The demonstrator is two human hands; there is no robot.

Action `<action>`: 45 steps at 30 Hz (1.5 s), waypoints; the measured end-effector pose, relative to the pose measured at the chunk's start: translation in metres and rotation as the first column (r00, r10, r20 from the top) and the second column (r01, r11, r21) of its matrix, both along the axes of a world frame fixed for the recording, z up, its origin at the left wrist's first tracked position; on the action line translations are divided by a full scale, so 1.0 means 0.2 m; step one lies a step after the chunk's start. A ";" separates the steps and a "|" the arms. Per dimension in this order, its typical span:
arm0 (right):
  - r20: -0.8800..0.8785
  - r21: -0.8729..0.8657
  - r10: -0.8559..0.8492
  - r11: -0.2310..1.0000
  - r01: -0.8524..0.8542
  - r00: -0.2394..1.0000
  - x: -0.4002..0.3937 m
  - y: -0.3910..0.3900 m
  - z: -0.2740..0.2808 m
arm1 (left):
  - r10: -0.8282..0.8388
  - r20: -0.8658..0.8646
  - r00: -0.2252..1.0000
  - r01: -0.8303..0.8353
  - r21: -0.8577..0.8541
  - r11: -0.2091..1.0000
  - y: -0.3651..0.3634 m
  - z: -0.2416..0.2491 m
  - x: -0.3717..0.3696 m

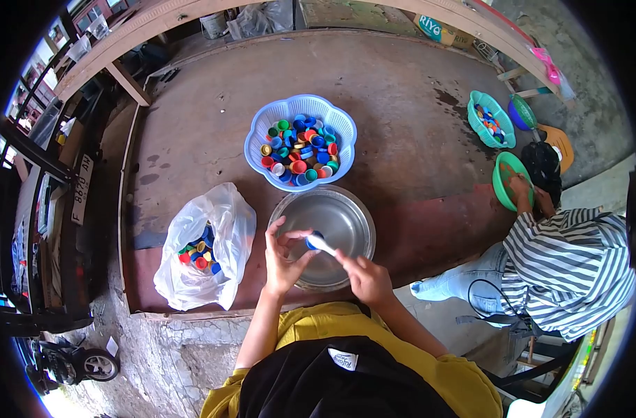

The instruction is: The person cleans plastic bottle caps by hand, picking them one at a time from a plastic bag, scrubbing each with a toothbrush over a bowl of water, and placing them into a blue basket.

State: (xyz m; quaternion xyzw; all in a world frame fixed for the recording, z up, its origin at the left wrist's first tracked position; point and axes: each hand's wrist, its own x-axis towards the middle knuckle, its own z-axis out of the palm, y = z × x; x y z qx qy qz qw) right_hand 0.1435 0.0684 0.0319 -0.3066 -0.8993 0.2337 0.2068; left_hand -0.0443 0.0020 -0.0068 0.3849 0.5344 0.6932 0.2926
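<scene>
Bag (232,214) of caps (201,263) at left; left hand (284,259) pinches blue cap (311,243) over metal basin (356,233); firm rim grip advisable; right hand (368,280) grips white tool (323,244) at cap, contact blurred; light tool pressure seems best.

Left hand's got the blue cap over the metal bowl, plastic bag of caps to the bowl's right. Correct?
No: the plastic bag is left of the metal bowl, as the head view shows. The left hand does hold the blue cap there.

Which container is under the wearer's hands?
The metal basin; the blue basket stands beyond it, the plastic bag to its left, the green bowl far right.
</scene>
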 end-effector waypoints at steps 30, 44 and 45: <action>-0.387 -0.798 -0.276 0.578 -0.170 0.880 -0.02 -0.06 -0.12 | -0.060 0.028 0.998 0.059 0.049 0.997 0.01 0.00 0.02; -0.403 -0.528 -0.195 0.848 -0.053 0.894 -0.05 -0.06 -0.07 | -0.079 -0.027 0.997 0.076 -0.089 0.993 0.00 -0.01 -0.01; -0.411 -0.439 -0.163 0.898 -0.039 0.897 -0.05 -0.05 -0.06 | -0.092 -0.001 0.996 0.092 -0.085 0.992 0.00 -0.01 -0.01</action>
